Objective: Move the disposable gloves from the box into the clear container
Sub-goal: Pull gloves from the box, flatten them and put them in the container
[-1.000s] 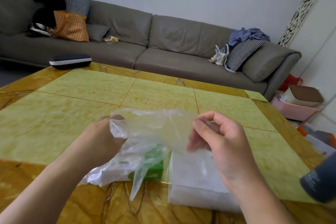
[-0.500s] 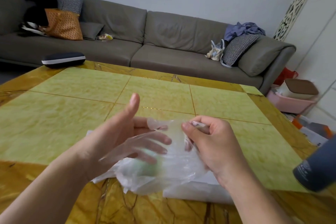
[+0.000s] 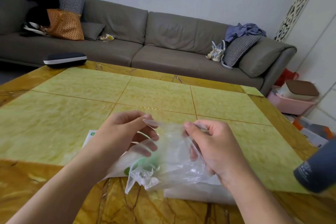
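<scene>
A: While it hangs above the near edge of the table (image 3: 54, 114), the glove (image 3: 172, 151) is a thin clear plastic sheet stretched between both hands. Who has it?

B: Both. Left hand (image 3: 120, 136) pinches the top edge with thumb and forefinger, other fingers curled behind the film. Right hand (image 3: 214, 147) pinches the opposite top corner, fingers clenched on the plastic.

A: Lower end?

B: Crumpled, dangling just over the table, in front of the box (image 3: 92, 137).

A: Box?

B: White with green print, lying flat under the left wrist, mostly covered by arm and plastic. Cannot tell whether it is open.

A: Container?

B: The clear container (image 3: 200, 193) sits on the table beneath the right hand, just right of the box. Contents hard to read through the film.

A: Anything else?

B: Dark case (image 3: 64, 59) at the table's far left corner, grey sofa (image 3: 163, 51) behind, dark bottle (image 3: 318, 171) at the right edge, blurred.
</scene>
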Motion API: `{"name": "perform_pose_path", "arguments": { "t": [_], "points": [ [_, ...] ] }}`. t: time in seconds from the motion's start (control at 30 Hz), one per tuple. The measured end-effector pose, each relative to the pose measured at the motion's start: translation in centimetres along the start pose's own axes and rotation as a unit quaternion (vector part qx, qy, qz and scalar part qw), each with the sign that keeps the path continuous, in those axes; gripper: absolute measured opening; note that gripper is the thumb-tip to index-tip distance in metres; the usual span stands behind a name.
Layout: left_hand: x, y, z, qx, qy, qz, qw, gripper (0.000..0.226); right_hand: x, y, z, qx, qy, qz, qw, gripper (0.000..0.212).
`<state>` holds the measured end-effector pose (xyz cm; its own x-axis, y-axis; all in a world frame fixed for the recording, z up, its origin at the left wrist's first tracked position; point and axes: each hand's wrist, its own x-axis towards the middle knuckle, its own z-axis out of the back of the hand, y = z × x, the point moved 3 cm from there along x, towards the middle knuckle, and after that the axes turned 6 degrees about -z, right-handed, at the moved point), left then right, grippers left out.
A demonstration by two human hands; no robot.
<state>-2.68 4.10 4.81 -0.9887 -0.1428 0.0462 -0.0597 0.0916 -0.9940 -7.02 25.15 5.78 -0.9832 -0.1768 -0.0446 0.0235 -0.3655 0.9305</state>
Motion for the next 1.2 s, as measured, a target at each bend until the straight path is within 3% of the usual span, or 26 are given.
{"name": "perform_pose_path", "arguments": {
  "t": [0.07,0.2,0.27,0.33,0.4,0.5,0.73,0.83,0.97,1.2],
  "points": [
    [-0.1,0.1,-0.2,0.01,0.034,0.005,0.999,0.029,0.0,-0.1,-0.1,-0.001,0.003,0.005,1.0,0.033],
    [-0.4,0.9,-0.9,-0.054,0.145,0.066,0.986,0.084,0.1,-0.2,-0.5,0.002,0.006,0.011,1.0,0.035],
    [-0.6,0.7,-1.1,-0.078,0.157,0.069,0.982,0.092,0.1,-0.2,-0.5,-0.003,0.008,0.014,1.0,0.035],
    [-0.6,0.4,-1.4,-0.01,0.135,0.03,0.99,0.074,0.0,-0.1,-0.6,-0.019,0.011,0.018,1.0,0.036],
    [-0.4,0.4,-1.6,0.06,0.082,-0.015,0.995,0.037,-0.1,0.0,-0.7,-0.035,0.014,0.027,0.999,0.037],
    [-0.1,0.8,-1.4,0.041,0.008,-0.022,0.999,0.014,-0.2,-0.1,-0.8,-0.043,0.011,0.039,0.998,0.04],
    [0.0,0.6,-1.3,-0.006,-0.025,-0.007,1.0,0.025,-0.3,0.1,-0.6,-0.044,0.002,0.046,0.998,0.039],
    [-0.1,0.6,-1.5,0.0,-0.011,-0.013,1.0,0.025,-0.3,0.0,-0.8,-0.043,0.004,0.045,0.998,0.039],
    [0.0,0.6,-0.9,-0.021,-0.053,-0.037,0.998,0.014,-0.2,-0.2,-0.8,-0.051,-0.003,0.047,0.998,0.042],
    [0.1,0.5,-0.6,-0.08,-0.086,-0.014,0.993,0.023,0.0,-0.4,-0.6,-0.05,-0.015,0.057,0.997,0.043]
  ]
}}
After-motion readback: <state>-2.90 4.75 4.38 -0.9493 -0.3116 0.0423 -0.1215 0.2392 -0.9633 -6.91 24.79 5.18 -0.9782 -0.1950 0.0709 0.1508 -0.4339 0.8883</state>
